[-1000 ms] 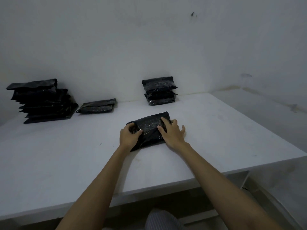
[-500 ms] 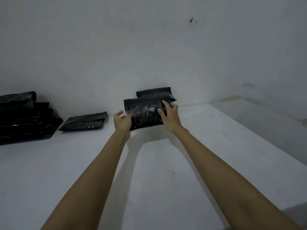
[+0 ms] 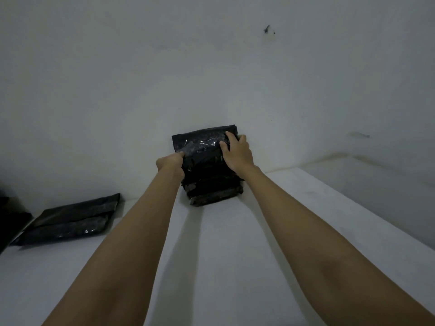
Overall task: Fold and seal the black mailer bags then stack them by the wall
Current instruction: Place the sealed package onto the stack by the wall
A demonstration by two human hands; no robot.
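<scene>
A folded bag (image 3: 202, 143) is gripped at both ends, by the left hand (image 3: 171, 164) and the right hand (image 3: 236, 151), probably so it lands square. It is held on top of the pile (image 3: 213, 188) against the wall (image 3: 211, 67).

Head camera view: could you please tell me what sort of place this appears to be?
Probably a small packing or order-fulfilment corner. A bare white table stands against a plain wall, both hands set a black mailer bag on a stack, and another flat bag lies nearby.
</scene>
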